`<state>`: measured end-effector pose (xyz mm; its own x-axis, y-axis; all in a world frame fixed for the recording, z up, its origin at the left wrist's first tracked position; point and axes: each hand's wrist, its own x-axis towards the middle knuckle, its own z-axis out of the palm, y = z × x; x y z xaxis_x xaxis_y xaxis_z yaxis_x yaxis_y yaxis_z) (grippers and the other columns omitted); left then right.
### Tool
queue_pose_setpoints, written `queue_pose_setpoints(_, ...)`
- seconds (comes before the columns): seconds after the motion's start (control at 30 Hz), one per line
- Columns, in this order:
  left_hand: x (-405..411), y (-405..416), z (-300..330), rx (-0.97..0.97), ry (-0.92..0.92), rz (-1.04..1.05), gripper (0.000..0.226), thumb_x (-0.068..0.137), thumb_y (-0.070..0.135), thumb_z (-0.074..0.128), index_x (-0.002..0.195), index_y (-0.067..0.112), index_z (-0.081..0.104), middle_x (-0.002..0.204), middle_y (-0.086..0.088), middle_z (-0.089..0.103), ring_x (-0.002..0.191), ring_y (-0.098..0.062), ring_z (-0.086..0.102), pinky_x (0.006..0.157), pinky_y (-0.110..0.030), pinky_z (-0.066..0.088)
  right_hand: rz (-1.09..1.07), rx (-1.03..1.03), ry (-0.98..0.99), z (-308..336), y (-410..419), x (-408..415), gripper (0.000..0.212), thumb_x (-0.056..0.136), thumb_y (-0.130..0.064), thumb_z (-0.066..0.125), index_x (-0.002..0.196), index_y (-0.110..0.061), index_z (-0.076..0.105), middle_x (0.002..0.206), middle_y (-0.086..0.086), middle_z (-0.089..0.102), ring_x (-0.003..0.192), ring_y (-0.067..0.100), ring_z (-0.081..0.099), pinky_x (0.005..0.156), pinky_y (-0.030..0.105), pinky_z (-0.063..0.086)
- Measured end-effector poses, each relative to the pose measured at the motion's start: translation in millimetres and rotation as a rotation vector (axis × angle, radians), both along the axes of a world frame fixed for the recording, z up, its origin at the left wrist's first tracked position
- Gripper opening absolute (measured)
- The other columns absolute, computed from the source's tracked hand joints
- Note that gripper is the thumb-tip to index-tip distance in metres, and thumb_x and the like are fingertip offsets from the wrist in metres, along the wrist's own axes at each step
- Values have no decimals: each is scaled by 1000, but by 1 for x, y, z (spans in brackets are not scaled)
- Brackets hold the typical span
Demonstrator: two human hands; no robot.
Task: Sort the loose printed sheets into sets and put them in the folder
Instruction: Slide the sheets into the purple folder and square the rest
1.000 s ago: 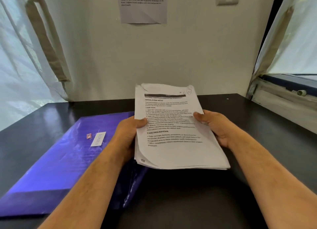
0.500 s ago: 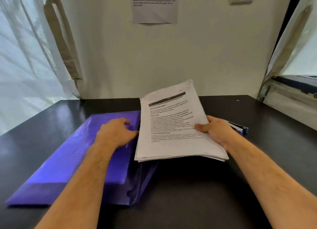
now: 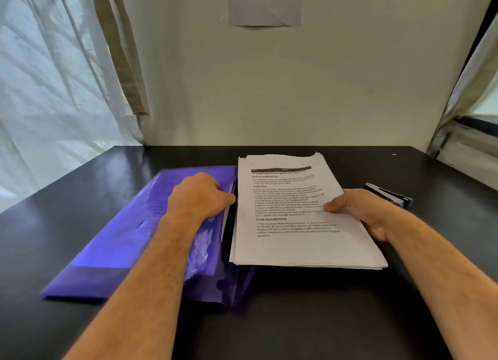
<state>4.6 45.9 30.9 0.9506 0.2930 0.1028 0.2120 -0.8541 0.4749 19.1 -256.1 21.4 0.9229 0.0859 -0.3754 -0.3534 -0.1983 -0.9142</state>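
Printed white sheets, a thick stack, sit just right of the glossy purple plastic folder on the black table, their left edge over the folder's open side. Your right hand pinches the stack's right edge, thumb on top. Your left hand curls on the folder's cover edge, seemingly lifting it. Raise that cover wider, then feed the stack in squarely, so no corners catch or fold.
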Motion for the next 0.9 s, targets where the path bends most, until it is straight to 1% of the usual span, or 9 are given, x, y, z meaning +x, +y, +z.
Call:
queue_pose_setpoints(0.1, 1, 1, 0, 31, -62, 9, 21, 68, 36, 64, 78, 20, 74, 70, -2, 69, 75, -28, 66, 74, -36, 58, -36, -9, 11, 3, 1, 0, 23, 96, -17, 63, 118, -18, 64, 103, 12, 76, 91, 35, 74, 84, 50, 58)
queue_pose_setpoints(0.23, 1, 6, 2, 51, -194, 28, 19, 68, 26, 61, 74, 12, 73, 66, -5, 67, 72, -32, 63, 64, -31, 52, -15, -123, -41, 2, 3, 2, 22, 97, -16, 61, 117, -23, 65, 104, 7, 76, 91, 31, 75, 93, 51, 56)
queue_pose_setpoints(0.33, -2, 8, 9, 36, -298, 43, 20, 78, 20, 64, 89, 13, 77, 86, -9, 74, 83, -31, 62, 72, -31, 46, 22, -163, -74, 6, -4, 2, 30, 96, -13, 62, 122, -26, 66, 108, 3, 76, 98, 30, 73, 99, 51, 52)
queue_pose_setpoints(0.43, -9, 6, 17, -31, -405, 60, 34, 83, 21, 64, 116, 21, 74, 112, -5, 73, 110, -30, 62, 94, -35, 46, 70, -54, -60, 11, -15, -3, 33, 94, -11, 62, 124, -26, 66, 111, 6, 75, 103, 34, 72, 102, 53, 50)
queue_pose_setpoints(0.57, -14, 1, 23, -48, -484, 36, 36, 83, 22, 66, 119, 23, 70, 112, 0, 72, 108, -24, 62, 103, -39, 44, 199, -8, -56, 15, -14, -12, 31, 95, -10, 59, 122, -23, 67, 115, 9, 74, 105, 34, 70, 99, 51, 51)
queue_pose_setpoints(0.63, -15, -4, 24, -70, -496, 23, 32, 82, 20, 67, 114, 23, 69, 106, 2, 72, 97, -18, 61, 97, -32, 44, 225, -36, -78, 16, -7, -12, 31, 95, -10, 59, 121, -23, 67, 114, 7, 74, 103, 31, 72, 95, 46, 54)
queue_pose_setpoints(0.7, -16, -13, 24, -112, -501, -2, 27, 82, 18, 68, 108, 24, 69, 100, 3, 70, 87, -13, 56, 86, -25, 41, 213, -57, -113, 15, -3, -11, 30, 95, -11, 61, 121, -24, 68, 112, 5, 75, 102, 28, 72, 95, 44, 54)
queue_pose_setpoints(0.83, -19, -37, 19, -153, -465, -93, 22, 82, 20, 68, 102, 28, 61, 89, 4, 70, 80, -13, 62, 68, -21, 38, 147, -95, -133, 13, -5, -7, 28, 95, -10, 62, 118, -24, 70, 108, 2, 76, 96, 26, 74, 88, 41, 57)
queue_pose_setpoints(0.9, -21, -48, 15, -144, -423, -174, 25, 84, 18, 66, 105, 28, 58, 92, 4, 69, 81, -14, 64, 62, -22, 42, 114, -143, -146, 11, -12, -5, 28, 94, -10, 63, 118, -24, 71, 106, 2, 77, 95, 26, 74, 92, 44, 56)
